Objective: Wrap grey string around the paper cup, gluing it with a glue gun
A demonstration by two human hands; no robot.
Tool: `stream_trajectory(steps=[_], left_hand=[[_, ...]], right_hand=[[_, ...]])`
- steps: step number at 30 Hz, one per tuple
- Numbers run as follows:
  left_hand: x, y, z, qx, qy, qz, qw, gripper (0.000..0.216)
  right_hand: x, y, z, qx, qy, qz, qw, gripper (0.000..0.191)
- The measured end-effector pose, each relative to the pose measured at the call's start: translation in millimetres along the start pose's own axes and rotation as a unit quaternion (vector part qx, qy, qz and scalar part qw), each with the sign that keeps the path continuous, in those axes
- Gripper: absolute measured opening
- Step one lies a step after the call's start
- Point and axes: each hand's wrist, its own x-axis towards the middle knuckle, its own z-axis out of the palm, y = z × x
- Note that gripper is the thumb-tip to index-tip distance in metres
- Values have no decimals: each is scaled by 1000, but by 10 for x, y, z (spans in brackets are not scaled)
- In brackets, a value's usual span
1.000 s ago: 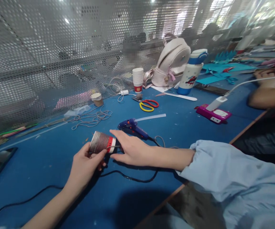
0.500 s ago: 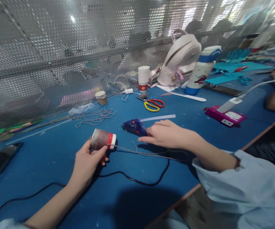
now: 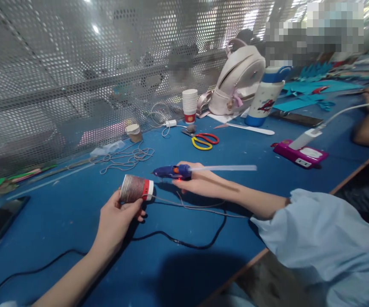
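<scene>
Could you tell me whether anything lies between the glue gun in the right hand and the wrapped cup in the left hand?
Nothing visible does. The glue gun in the right hand points its nozzle toward the wrapped cup in the left hand; the loose string trails lower, over the table.

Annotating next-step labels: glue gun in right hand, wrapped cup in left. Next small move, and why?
Probably bring the glue gun nozzle to the bare red band of the cup. The right hand aims it there but short of touching; the left hand holds the cup, string trailing loose.
</scene>
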Motion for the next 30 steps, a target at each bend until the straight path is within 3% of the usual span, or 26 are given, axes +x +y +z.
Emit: stream_trajectory(steps=[6, 16, 30], left_hand=[[5, 3, 6, -11, 9, 3, 1000, 33], [-28, 63, 36, 23, 8, -2, 1000, 31], [-3, -14, 20, 34, 10, 15, 999, 30]], right_hand=[[-175, -121, 127, -39, 8, -84, 996, 23], [-199, -62, 225, -104, -24, -173, 979, 23], [-258, -155, 155, -121, -45, -130, 983, 20]])
